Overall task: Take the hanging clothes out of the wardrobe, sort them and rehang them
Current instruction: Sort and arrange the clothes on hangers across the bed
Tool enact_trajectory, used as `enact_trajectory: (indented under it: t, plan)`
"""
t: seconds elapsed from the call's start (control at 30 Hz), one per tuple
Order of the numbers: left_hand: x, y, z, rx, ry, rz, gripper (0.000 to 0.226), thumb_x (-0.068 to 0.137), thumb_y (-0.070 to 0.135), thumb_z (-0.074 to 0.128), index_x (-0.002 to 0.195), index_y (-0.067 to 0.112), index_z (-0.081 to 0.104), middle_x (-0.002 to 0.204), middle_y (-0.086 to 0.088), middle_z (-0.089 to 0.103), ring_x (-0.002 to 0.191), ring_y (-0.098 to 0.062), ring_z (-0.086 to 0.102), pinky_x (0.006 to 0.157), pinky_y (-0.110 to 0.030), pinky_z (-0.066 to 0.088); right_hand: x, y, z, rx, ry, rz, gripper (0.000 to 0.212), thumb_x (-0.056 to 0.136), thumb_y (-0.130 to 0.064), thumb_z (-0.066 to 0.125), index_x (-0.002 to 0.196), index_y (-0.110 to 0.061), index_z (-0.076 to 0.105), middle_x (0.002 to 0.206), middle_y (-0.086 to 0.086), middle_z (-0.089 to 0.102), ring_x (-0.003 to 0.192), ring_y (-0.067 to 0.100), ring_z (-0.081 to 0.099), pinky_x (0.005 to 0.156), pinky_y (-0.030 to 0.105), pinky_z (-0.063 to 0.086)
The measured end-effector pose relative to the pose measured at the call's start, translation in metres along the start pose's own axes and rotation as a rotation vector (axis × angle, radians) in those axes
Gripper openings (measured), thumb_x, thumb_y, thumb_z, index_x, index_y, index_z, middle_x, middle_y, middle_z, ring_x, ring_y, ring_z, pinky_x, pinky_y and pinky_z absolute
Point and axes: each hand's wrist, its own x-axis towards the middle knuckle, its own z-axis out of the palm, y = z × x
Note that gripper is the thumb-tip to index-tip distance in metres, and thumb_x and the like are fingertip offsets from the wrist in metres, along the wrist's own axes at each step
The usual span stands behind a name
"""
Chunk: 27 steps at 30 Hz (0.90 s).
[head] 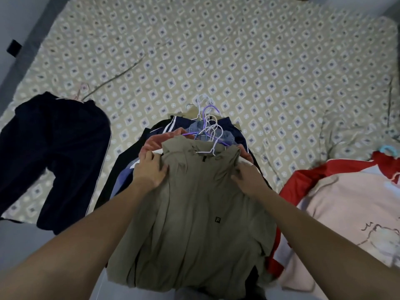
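Note:
An olive-green jacket (pixel 194 213) on a white hanger (pixel 208 146) lies on top of a pile of hung clothes (pixel 155 135) on the bed. My left hand (pixel 150 167) grips the jacket's left shoulder, thumb on top. At the right shoulder, my right hand (pixel 246 178) pinches the fabric. Several white and purple hanger hooks (pixel 205 118) stick out above the pile. Under the jacket show a pink garment, a navy striped one and some denim.
A dark navy garment (pixel 56 152) with a white stripe lies on the bed at the left. A red, pink and white top (pixel 337 202) on a light blue hanger lies at the right. The patterned bedsheet (pixel 216 50) stretches beyond the pile.

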Motion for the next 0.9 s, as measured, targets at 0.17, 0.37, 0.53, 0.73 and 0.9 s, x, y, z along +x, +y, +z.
enact_trajectory:
  t: [0.17,0.37,0.53,0.73,0.9]
  plan:
    - [-0.003,0.000,0.001,0.032,0.073,0.179,0.045,0.103,0.039,0.053,0.143,0.019,0.054,0.132,-0.012,0.052,0.124,-0.036,0.048,0.095,-0.049,0.048,0.000,-0.003,0.004,0.029,0.047,-0.015,0.061,0.096,-0.050,0.058,0.146,-0.017,0.046,0.144,0.013,0.049,0.134,0.035,0.045,0.099,0.052,0.050]
    - [-0.016,0.012,0.012,0.044,-0.058,0.133,0.060,0.102,0.046,0.052,0.156,0.022,0.039,0.143,-0.006,0.049,0.130,-0.029,0.049,0.110,-0.047,0.041,-0.004,-0.007,0.005,0.033,-0.061,0.003,0.034,0.105,-0.045,0.051,0.128,-0.020,0.055,0.119,0.013,0.061,0.117,0.038,0.057,0.093,0.050,0.051]
    - [-0.024,0.021,0.015,-0.002,-0.058,0.102,0.062,0.102,0.050,0.050,0.156,0.022,0.037,0.156,-0.006,0.042,0.141,-0.030,0.044,0.114,-0.048,0.041,-0.036,-0.020,-0.009,0.199,0.009,-0.090,0.033,0.111,-0.026,0.047,0.138,-0.013,0.058,0.132,0.010,0.065,0.113,0.029,0.061,0.093,0.036,0.046]
    - [-0.050,0.037,-0.020,-0.089,0.146,0.137,0.056,0.095,0.032,0.067,0.142,0.013,0.044,0.140,-0.013,0.045,0.128,-0.037,0.047,0.099,-0.050,0.047,-0.088,-0.027,-0.043,0.221,0.179,-0.192,0.009,0.105,-0.023,0.057,0.114,-0.022,0.057,0.111,-0.012,0.063,0.102,0.020,0.059,0.076,0.028,0.042]
    - [-0.075,0.056,-0.063,-0.147,0.114,0.122,0.059,0.101,0.046,0.060,0.147,0.012,0.046,0.145,-0.015,0.051,0.137,-0.035,0.045,0.108,-0.047,0.039,-0.145,-0.028,-0.079,0.186,0.245,-0.206,0.013,0.104,-0.034,0.056,0.096,-0.032,0.046,0.085,-0.011,0.060,0.081,0.010,0.057,0.073,0.038,0.046]
